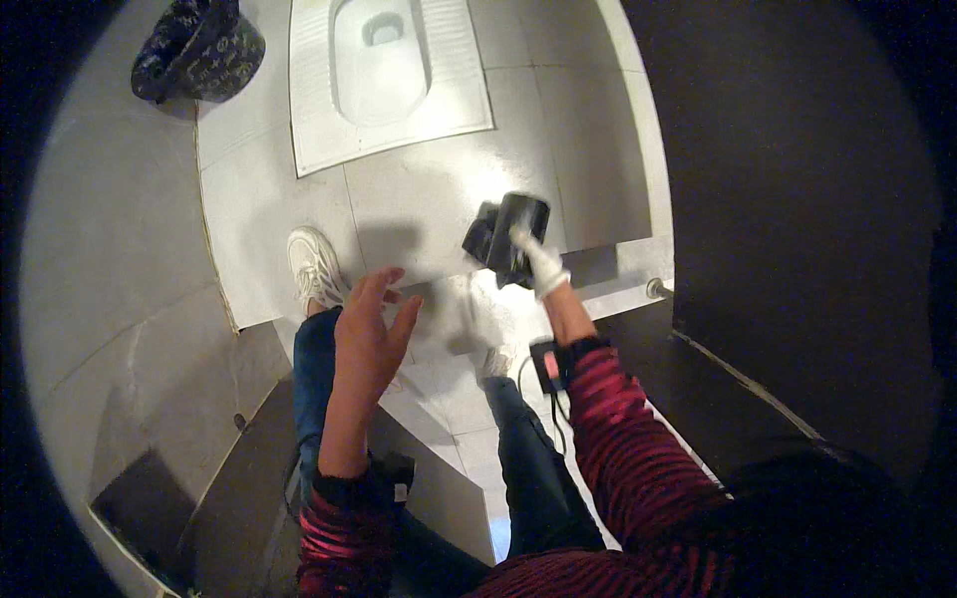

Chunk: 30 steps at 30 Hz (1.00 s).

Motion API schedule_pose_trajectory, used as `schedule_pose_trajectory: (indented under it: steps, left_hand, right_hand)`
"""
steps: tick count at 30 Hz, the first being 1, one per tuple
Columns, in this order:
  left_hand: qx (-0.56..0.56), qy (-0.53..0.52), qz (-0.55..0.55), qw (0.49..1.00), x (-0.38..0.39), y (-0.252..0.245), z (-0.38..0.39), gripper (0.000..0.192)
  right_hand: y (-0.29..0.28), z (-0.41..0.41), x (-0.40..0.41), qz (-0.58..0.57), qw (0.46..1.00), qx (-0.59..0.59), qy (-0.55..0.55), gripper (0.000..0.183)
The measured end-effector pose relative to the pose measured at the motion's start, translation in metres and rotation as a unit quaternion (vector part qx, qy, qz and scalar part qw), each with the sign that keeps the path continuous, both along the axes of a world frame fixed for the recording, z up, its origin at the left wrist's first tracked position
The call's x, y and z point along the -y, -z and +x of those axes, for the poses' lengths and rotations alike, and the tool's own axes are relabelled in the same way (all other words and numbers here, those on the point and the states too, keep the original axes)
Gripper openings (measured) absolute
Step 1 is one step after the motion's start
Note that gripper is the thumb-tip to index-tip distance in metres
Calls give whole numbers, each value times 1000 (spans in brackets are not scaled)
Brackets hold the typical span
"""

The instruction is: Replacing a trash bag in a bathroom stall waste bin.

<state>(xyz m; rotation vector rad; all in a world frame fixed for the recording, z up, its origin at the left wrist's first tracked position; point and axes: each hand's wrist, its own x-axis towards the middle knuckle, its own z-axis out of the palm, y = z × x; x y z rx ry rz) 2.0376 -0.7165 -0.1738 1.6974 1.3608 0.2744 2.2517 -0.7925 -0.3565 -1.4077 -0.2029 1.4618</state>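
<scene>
My right hand (544, 263), in a white glove, grips a dark, flat-sided object (523, 217) over the step edge of the tiled floor. Motion blur leaves its exact kind unclear, and a second dark shape beside it may be part of it or its shadow. My left hand (374, 321) is bare and holds nothing, its thumb and fingers apart above my left leg. Beyond both hands a white ceramic squat toilet (478, 97) is set into the floor.
A bin lined with a dark patterned bag (224, 67) stands at the far left by the wall. Dark partition panels (785, 187) rise on the right, with a round metal foot (656, 288) at the base. My left shoe (312, 261) stands on the raised tiles.
</scene>
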Motion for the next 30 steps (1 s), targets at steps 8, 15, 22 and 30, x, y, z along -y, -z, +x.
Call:
schedule_pose_trajectory:
  steps: [8, 15, 22, 30]
  left_hand:
    - [143, 31, -76, 986, 71, -120, 46, 38]
    - [160, 35, -165, 973, 183, -220, 16, 45]
    - [253, 37, -212, 943, 251, -262, 42, 63]
    - [251, 55, -161, 953, 294, -270, 24, 66]
  right_hand:
    - [-229, -9, 102, 149, 962, -150, -173, 65]
    - [-359, 5, 166, 188, 957, -114, -190, 60]
    - [-422, -2, 210, 248, 944, -84, -199, 61]
    - [-472, -35, 252, 257, 945, 54, -195, 59]
